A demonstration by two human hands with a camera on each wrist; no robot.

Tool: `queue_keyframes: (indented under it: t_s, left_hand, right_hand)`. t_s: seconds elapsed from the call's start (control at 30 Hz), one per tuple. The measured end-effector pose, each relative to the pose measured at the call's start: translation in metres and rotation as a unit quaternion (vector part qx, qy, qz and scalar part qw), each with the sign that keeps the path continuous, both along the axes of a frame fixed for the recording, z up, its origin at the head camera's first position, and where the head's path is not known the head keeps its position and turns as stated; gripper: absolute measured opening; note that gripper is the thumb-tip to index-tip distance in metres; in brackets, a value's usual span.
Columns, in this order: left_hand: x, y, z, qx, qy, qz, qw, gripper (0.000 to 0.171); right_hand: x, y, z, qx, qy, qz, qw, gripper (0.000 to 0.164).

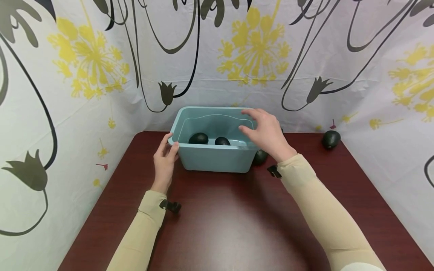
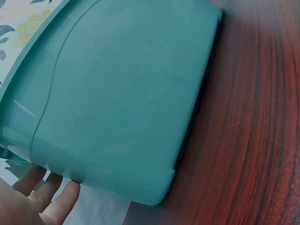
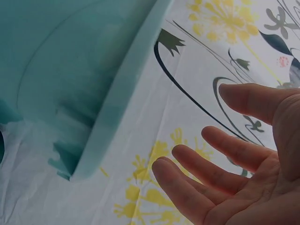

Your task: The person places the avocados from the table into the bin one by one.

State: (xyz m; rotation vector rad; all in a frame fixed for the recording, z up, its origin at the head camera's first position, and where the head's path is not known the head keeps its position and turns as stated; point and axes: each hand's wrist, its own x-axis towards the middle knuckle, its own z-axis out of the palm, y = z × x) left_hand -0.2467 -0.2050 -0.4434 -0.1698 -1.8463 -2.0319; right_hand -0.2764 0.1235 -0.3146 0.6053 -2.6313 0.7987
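A light blue plastic bin [image 1: 213, 160] stands on the table, its mouth facing up. Inside it lie two dark green avocados, the left avocado [image 1: 198, 138] and the right avocado [image 1: 222, 141]. My left hand [image 1: 164, 161] grips the bin's left end at the front corner; the left wrist view shows its fingers [image 2: 63, 201] against the bin's side below the rim. Over the bin's right end is my right hand [image 1: 268, 131], fingers and thumb spread with nothing between them. The right wrist view shows it apart from the rim.
Another avocado [image 1: 260, 157] sits beside the bin's right end, partly hidden. One more avocado [image 1: 331, 139] rests near the table's far right corner. A patterned cloth [image 1: 210, 67] hangs behind and along the sides of the dark red table [image 1: 217, 226].
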Motion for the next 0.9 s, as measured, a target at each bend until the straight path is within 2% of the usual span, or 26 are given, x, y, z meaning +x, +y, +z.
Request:
queue_keyframes:
  t_s: [0.43,0.67,0.9]
  left_hand:
    - [0.0,0.003,-0.002,-0.004,-0.013,0.014,0.9998,0.055]
    - [-0.016,-0.002,-0.025,-0.003,-0.008,0.032,0.9995,0.052]
    - [-0.017,0.001,-0.026,-0.007,-0.002,0.042,0.9991,0.051]
  right_hand:
    - [0.015,0.032,-0.007,-0.063,0.023,-0.02,0.998,0.051]
    - [0.02,0.051,-0.017,-0.094,0.023,-0.048,0.994,0.049]
    - [0.021,0.067,-0.028,-0.121,0.019,-0.07,0.99,0.048]
